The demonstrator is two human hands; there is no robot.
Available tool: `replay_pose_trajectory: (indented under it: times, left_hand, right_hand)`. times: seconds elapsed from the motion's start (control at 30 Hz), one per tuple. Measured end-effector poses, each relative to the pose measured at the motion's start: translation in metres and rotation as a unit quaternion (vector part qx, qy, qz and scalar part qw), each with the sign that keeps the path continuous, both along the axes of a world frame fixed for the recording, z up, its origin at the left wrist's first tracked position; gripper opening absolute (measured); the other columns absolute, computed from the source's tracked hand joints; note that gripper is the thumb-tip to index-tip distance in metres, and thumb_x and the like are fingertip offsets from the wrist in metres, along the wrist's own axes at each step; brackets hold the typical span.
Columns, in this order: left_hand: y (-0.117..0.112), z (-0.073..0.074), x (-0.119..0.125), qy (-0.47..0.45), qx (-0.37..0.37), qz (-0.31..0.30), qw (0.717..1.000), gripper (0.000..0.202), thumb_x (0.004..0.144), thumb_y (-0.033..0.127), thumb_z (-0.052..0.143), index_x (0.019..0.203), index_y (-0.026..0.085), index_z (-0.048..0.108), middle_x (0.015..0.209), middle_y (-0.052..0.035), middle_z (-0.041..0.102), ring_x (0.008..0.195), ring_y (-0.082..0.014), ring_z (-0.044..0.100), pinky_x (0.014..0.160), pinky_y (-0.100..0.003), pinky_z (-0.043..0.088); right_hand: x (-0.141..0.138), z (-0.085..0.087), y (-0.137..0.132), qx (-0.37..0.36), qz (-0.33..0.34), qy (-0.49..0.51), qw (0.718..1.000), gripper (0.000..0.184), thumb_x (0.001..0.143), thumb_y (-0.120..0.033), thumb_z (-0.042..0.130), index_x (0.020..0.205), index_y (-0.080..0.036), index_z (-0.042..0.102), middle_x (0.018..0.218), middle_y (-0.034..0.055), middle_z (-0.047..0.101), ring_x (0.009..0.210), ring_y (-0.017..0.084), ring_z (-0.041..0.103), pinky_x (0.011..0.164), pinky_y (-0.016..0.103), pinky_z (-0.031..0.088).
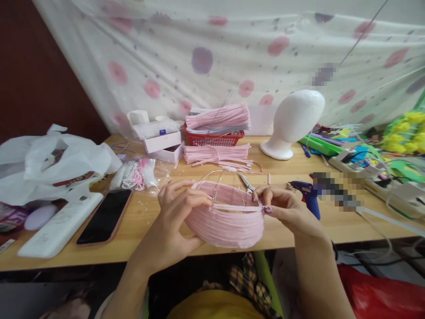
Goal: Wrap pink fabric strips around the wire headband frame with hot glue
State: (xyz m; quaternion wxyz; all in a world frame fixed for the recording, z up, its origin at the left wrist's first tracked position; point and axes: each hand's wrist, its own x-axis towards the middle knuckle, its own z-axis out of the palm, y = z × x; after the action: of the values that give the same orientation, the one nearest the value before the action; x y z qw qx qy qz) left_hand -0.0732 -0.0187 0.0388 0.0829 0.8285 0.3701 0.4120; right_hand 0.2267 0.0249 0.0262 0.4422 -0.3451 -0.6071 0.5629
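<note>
A round wire frame wrapped in rows of pink fuzzy strips (pixel 229 226) is held up over the table's front edge. Bare wires arch over its open top to a pink-wrapped knot. My left hand (pixel 175 217) grips its left side, thumb below and fingers on the upper rim. At the right rim, my right hand (pixel 282 206) pinches the end of a pink strip (pixel 237 208) that runs along the rim, slightly apart from the rows beneath. Behind the frame lie scissors (pixel 245 181), partly hidden by it. A blue glue gun (pixel 308 195) is right of my right hand.
A white foam head (pixel 294 124) stands at the back. Bundled pink strips (pixel 217 154) lie before a red basket (pixel 212 138) holding more. Left are a phone (pixel 105 217), a white power bank-like slab (pixel 61 226) and bagged beads (pixel 136 173). Power strips and cables (pixel 365 173) fill the right.
</note>
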Motion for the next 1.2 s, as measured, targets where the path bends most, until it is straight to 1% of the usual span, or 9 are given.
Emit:
replay_pose_trajectory:
  times: [0.3,0.43,0.53,0.67,0.77,0.87,0.97,1.1,1.2]
  left_hand:
    - [-0.002,-0.003,0.0,-0.003,0.005,-0.008,1.0,0.048,0.076,0.005,0.072,0.109,0.03,0.05,0.113,-0.0013,0.067,0.13,-0.0275,0.041,0.113,-0.055,0.028]
    - [-0.003,-0.004,0.0,-0.004,-0.012,0.018,1.0,0.058,0.075,0.006,0.069,0.123,0.028,0.046,0.125,-0.007,0.058,0.132,-0.0274,0.04,0.113,-0.051,0.029]
    - [-0.007,-0.001,0.003,0.01,0.004,0.031,0.999,0.063,0.075,0.015,0.075,0.129,0.026,0.043,0.136,-0.0112,0.049,0.133,-0.0289,0.039,0.113,-0.05,0.028]
    - [-0.018,0.004,0.012,0.067,0.035,0.042,0.996,0.069,0.073,0.037,0.083,0.129,0.025,0.044,0.142,-0.0147,0.04,0.137,-0.0335,0.032,0.115,-0.054,0.02]
    - [-0.022,0.007,0.02,0.096,0.054,0.041,0.993,0.072,0.07,0.046,0.085,0.128,0.025,0.046,0.136,-0.0146,0.044,0.132,-0.0341,0.036,0.115,-0.056,0.017]
    - [-0.024,0.007,0.025,0.094,0.055,0.042,0.993,0.061,0.074,0.041,0.082,0.122,0.026,0.049,0.124,-0.0109,0.055,0.122,-0.0318,0.043,0.113,-0.058,0.017]
    - [-0.025,0.007,0.026,0.081,0.045,0.043,0.995,0.049,0.077,0.036,0.081,0.115,0.025,0.052,0.115,-0.0071,0.061,0.117,-0.0293,0.046,0.115,-0.056,0.016]
    - [-0.026,0.005,0.025,0.081,0.046,0.041,0.995,0.042,0.078,0.032,0.08,0.11,0.025,0.053,0.112,-0.0055,0.063,0.117,-0.0285,0.045,0.116,-0.057,0.011]
    - [-0.026,0.004,0.025,0.082,0.043,0.037,0.995,0.041,0.078,0.03,0.079,0.11,0.025,0.053,0.113,-0.0061,0.062,0.118,-0.0288,0.045,0.116,-0.056,0.012]
  right_hand:
    - [-0.001,0.002,-0.001,0.007,-0.007,-0.007,1.0,0.025,0.071,-0.037,0.087,0.064,-0.021,0.069,0.088,0.0047,0.067,0.085,0.018,0.061,0.076,0.029,0.049]
    - [0.0,0.0,-0.002,0.008,-0.011,-0.013,1.0,0.025,0.071,-0.036,0.087,0.065,-0.02,0.069,0.09,0.0049,0.067,0.087,0.019,0.062,0.077,0.03,0.05]
    - [-0.001,0.0,-0.004,-0.002,-0.016,-0.017,1.0,0.026,0.07,-0.036,0.087,0.065,-0.02,0.068,0.091,0.0052,0.067,0.088,0.019,0.062,0.078,0.03,0.05]
    - [-0.007,0.002,-0.009,-0.021,-0.014,-0.019,0.999,0.027,0.07,-0.036,0.088,0.065,-0.019,0.067,0.092,0.0052,0.067,0.089,0.019,0.063,0.077,0.029,0.051]
    - [-0.013,0.007,-0.012,-0.031,0.0,-0.02,0.999,0.025,0.071,-0.035,0.087,0.065,-0.02,0.067,0.091,0.0049,0.068,0.086,0.017,0.063,0.076,0.028,0.052]
    - [-0.018,0.012,-0.014,-0.035,0.006,-0.017,0.999,0.025,0.071,-0.035,0.087,0.064,-0.02,0.067,0.089,0.0048,0.068,0.085,0.017,0.064,0.074,0.028,0.053]
    - [-0.02,0.015,-0.015,-0.037,0.005,-0.021,0.999,0.027,0.071,-0.036,0.086,0.064,-0.019,0.066,0.09,0.005,0.068,0.083,0.017,0.063,0.073,0.028,0.053]
    - [-0.02,0.014,-0.016,-0.034,0.006,-0.027,0.999,0.026,0.072,-0.036,0.086,0.065,-0.019,0.067,0.09,0.0047,0.068,0.085,0.017,0.064,0.074,0.028,0.053]
    - [-0.019,0.014,-0.017,-0.034,0.01,-0.027,0.999,0.027,0.072,-0.036,0.086,0.065,-0.019,0.067,0.091,0.0048,0.068,0.085,0.017,0.064,0.074,0.028,0.053]
